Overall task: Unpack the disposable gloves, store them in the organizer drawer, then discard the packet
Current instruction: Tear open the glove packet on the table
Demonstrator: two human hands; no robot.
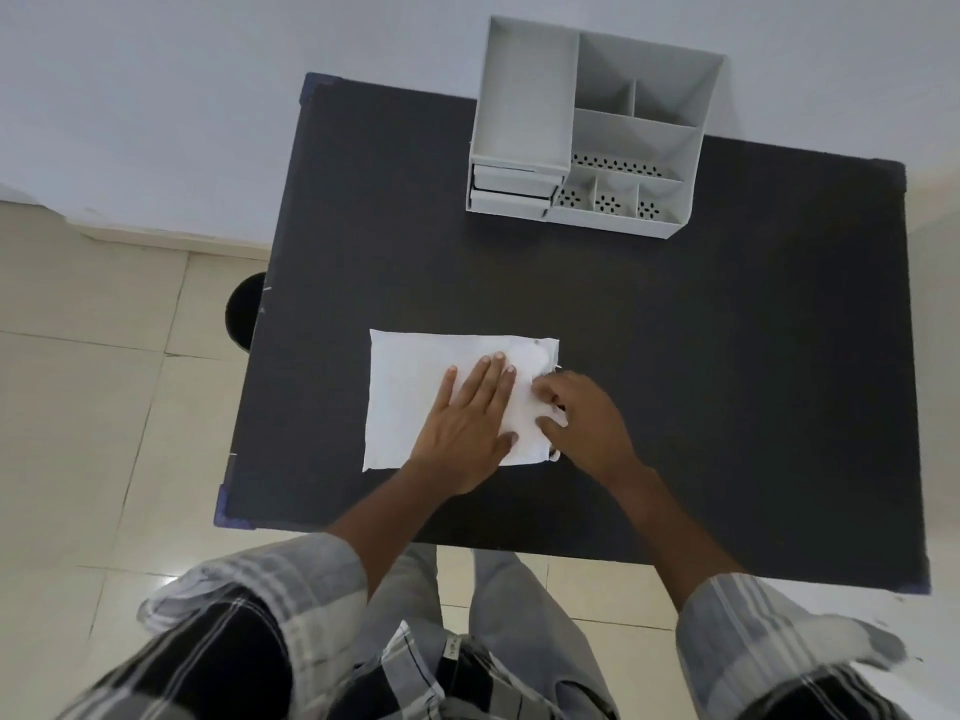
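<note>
White and flat, the glove packet (441, 387) lies on the near middle of the black table (675, 356). The left hand (470, 423) presses on it, palm down, fingers straight and close together. The right hand (584, 423) pinches the packet's right edge between curled fingers and thumb. The grey desk organizer (587, 132), its drawers (514, 187) pushed in, stands well apart at the far edge.

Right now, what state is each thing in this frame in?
glove packet: flat on table, gloves not out
left hand: open, pressing packet
right hand: fingers pinching packet's right edge
organizer: upright, compartments empty
organizer drawers: barely open
black bin: on floor, mostly hidden
</note>
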